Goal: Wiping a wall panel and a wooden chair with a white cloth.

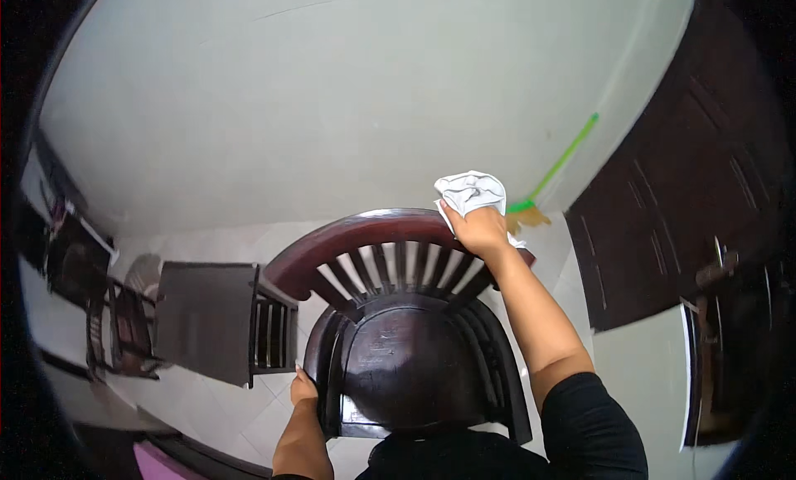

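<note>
A dark wooden armchair (410, 355) with a slatted, curved back stands directly before me. My right hand (482, 231) presses a crumpled white cloth (472, 194) against the right part of the chair's top rail (385, 225); its fingers are largely hidden by the cloth. Low on the left, my left hand (303, 385) is at the outer side of the left armrest (320, 355), with its thumb up and the other fingers hidden behind the chair.
A dark wooden table (205, 318) stands to the left, with more dark chairs (130, 331) beyond it. Behind the armchair is a pale wall (311, 107). A broom with a green handle (566, 160) leans in the corner, near a dark wooden door (659, 219) on the right.
</note>
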Demonstrator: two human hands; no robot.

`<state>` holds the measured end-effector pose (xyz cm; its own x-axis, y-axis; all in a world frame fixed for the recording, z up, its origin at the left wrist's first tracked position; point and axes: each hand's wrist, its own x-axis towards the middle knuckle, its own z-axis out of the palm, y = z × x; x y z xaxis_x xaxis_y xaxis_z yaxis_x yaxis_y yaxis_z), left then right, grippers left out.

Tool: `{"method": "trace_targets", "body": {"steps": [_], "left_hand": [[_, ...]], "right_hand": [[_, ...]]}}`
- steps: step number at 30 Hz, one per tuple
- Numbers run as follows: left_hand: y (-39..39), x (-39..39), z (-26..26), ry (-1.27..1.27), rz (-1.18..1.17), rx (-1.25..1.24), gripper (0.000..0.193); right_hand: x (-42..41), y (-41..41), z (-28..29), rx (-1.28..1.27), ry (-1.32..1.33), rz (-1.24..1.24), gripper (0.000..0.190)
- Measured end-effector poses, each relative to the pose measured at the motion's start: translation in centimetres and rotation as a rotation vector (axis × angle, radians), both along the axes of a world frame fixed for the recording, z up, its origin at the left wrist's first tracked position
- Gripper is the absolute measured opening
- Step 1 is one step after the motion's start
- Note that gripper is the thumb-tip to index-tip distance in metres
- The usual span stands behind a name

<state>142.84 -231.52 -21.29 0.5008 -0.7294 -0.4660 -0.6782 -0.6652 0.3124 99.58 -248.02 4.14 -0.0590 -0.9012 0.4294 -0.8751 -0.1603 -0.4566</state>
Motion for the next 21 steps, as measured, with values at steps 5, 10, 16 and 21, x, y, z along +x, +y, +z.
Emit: {"method": "trace_targets", "body": {"steps": [5,10,16,21], "left_hand": [[0.2,-1.3,3.1,-0.075,0.072,-0.045,0.065],[0.1,-1.1,3.1,-0.037,0.106,-0.043,0.062],[-0.1,-1.8,3.8,-0.027,0.084,-0.020,0.061],[-0.3,-2.4,3.7,-0.045,0.093,-0.057,0.063]], "right_hand": [[10.1,-3.2,2.7,0.047,0.084,0.110,0.043],[19.3,-5.4,1.2,0.127,0.337,0.323,0.042],[27.6,-4.7,-1.2,0.059,0.427,0.563,0.029],[26.8,-5.3,-1.8,-0.028,0.514,0.656,0.025]]}}
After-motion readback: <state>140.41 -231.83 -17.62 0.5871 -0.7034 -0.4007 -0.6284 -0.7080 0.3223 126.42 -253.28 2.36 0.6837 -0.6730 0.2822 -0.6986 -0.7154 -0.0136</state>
